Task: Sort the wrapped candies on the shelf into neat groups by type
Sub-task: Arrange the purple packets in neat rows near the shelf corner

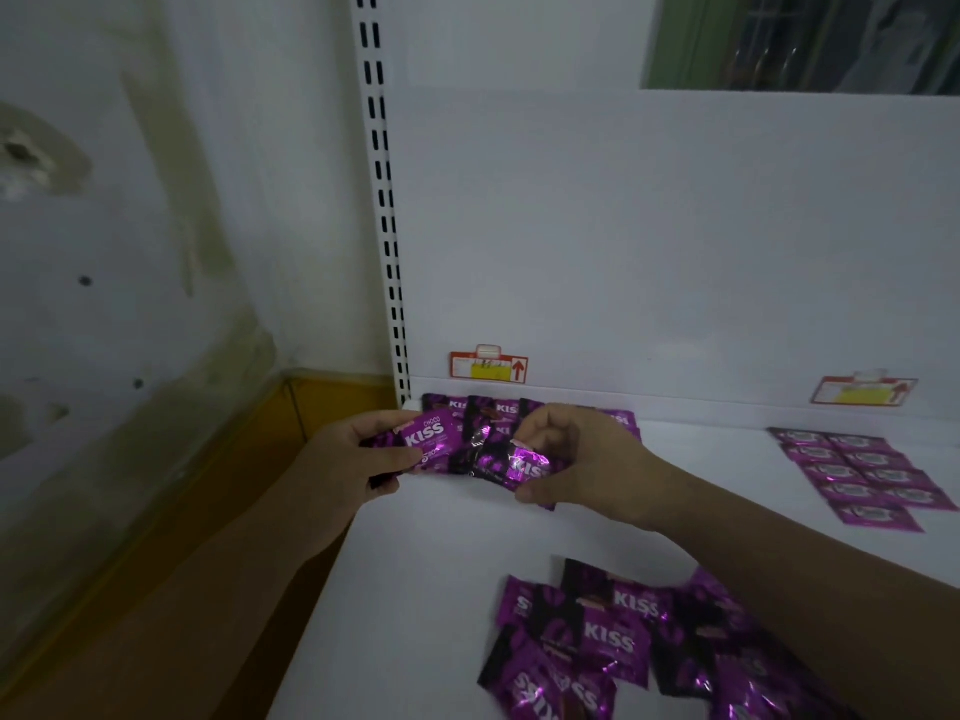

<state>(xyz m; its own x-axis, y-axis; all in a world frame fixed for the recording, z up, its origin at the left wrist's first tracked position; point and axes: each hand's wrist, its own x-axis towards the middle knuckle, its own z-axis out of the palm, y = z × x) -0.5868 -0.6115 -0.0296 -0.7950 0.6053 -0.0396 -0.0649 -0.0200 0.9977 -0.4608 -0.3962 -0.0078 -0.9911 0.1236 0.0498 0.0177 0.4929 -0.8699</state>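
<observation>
Two Choco Kiss candies (428, 439) are held just in front of the red price tag (488, 367). Our left hand (358, 454) has its grip clamped on one and our right hand (582, 454) on another, label-up, probably to extend the back row (498, 407) beneath the tag. The unsorted heap (597, 636) lies on the shelf (415, 563), well in front of the tag.

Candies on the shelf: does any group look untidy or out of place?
Yes. The front pile near the edge of the shelf is messy: its packets overlap and lie tilted at different angles. The grid at the right lies flat in tidy rows.
</observation>
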